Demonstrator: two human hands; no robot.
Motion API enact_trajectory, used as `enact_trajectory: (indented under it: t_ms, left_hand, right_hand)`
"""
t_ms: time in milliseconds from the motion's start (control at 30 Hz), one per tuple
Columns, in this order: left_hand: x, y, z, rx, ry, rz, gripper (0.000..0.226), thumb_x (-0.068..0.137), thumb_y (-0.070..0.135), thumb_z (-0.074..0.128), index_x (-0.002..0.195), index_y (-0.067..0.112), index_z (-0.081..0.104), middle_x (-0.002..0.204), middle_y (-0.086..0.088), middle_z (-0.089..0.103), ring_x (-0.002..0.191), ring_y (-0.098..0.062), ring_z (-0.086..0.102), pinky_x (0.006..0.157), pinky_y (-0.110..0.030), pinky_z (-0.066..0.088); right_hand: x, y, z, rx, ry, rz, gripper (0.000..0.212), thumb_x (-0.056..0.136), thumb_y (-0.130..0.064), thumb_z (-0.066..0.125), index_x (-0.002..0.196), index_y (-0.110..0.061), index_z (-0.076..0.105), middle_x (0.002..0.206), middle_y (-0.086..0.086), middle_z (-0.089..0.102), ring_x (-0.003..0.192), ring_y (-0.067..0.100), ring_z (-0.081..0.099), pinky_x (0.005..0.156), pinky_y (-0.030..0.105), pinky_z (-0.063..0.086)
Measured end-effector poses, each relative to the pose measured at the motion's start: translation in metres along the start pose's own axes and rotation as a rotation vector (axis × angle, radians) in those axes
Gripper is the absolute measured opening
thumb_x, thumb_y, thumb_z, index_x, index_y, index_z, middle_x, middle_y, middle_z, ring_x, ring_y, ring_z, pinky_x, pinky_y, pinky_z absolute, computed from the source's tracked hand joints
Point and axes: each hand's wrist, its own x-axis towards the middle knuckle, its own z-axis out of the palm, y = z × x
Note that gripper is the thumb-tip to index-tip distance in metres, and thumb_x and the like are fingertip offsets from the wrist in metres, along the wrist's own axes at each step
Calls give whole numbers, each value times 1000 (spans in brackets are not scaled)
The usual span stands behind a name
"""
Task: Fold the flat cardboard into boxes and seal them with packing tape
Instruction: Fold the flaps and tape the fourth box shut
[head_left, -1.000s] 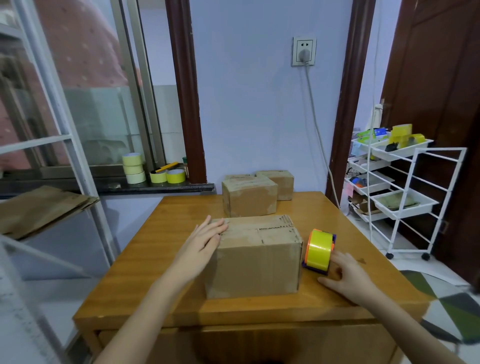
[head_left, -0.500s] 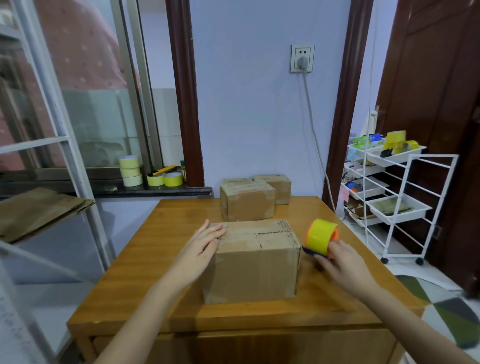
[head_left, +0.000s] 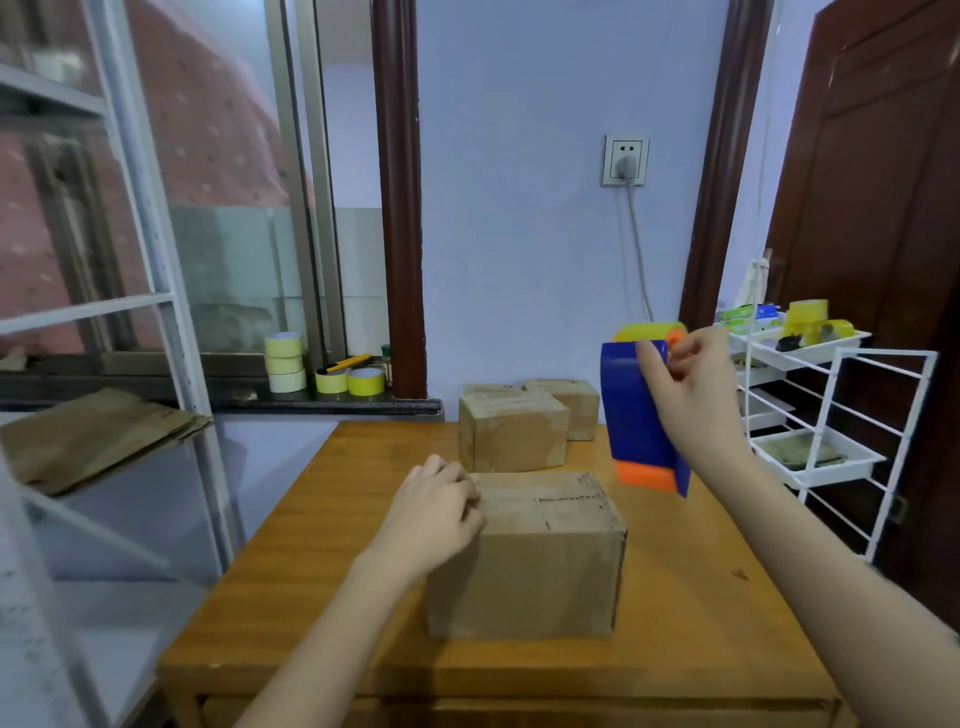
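A folded cardboard box (head_left: 540, 561) stands on the wooden table (head_left: 322, 561) in front of me, its top flaps closed. My left hand (head_left: 434, 512) rests on the box's top left edge with curled fingers. My right hand (head_left: 685, 395) grips a blue and orange tape dispenser (head_left: 634, 415) with a yellow roll, held in the air above the table to the right of the box. Two finished boxes (head_left: 511, 431) sit at the table's far edge.
Rolls of tape (head_left: 285, 364) stand on the window sill at the left. Flat cardboard sheets (head_left: 88, 436) lie on a white shelf at the left. A white wire trolley (head_left: 826, 415) with tape and small items stands to the right, beside a dark door.
My right hand has lifted the tape dispenser off the table and raised it up. My left hand has curled its fingers on the box's left top edge.
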Motion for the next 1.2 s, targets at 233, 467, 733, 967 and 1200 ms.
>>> enact_trajectory:
  t_ms: [233, 467, 733, 967, 1200]
  left_hand:
    - [11, 9, -5, -404, -53, -224, 29, 86, 13, 63, 115, 7, 63, 110, -2, 52, 106, -18, 55, 90, -25, 45]
    - [7, 11, -4, -724, 38, -379, 25, 93, 3, 43, 115, 9, 54, 115, -5, 59, 98, -17, 54, 75, -21, 37]
    - [11, 21, -9, -1159, 149, -647, 24, 99, 14, 28, 98, 13, 53, 102, -8, 64, 64, -21, 51, 50, -17, 39]
    - [8, 27, -13, -1334, 241, -681, 22, 101, 23, 40, 94, 11, 56, 83, -9, 63, 51, -10, 45, 38, -9, 32]
    - [3, 23, -12, -1315, 297, -649, 27, 102, 22, 41, 97, 5, 62, 65, 0, 51, 51, -6, 44, 41, -8, 33]
  right_hand:
    - [-9, -28, 64, 473, 175, 171, 18, 101, -19, 41, 99, -32, 54, 61, -1, 43, 49, 5, 39, 47, 17, 32]
    - [-24, -19, 116, 876, 354, 654, 21, 84, -36, 48, 93, -19, 55, 96, 2, 57, 83, 16, 55, 63, 25, 43]
    - [-32, -19, 129, 913, 615, 677, 9, 96, -19, 46, 104, -22, 44, 101, 2, 55, 78, 15, 57, 55, 21, 47]
    - [-40, -14, 132, 862, 641, 692, 16, 98, -18, 37, 99, -27, 49, 102, 2, 60, 77, 13, 58, 55, 23, 46]
    - [-49, -12, 133, 850, 604, 697, 12, 100, -23, 40, 110, -25, 47, 106, 0, 59, 84, 11, 59, 57, 19, 47]
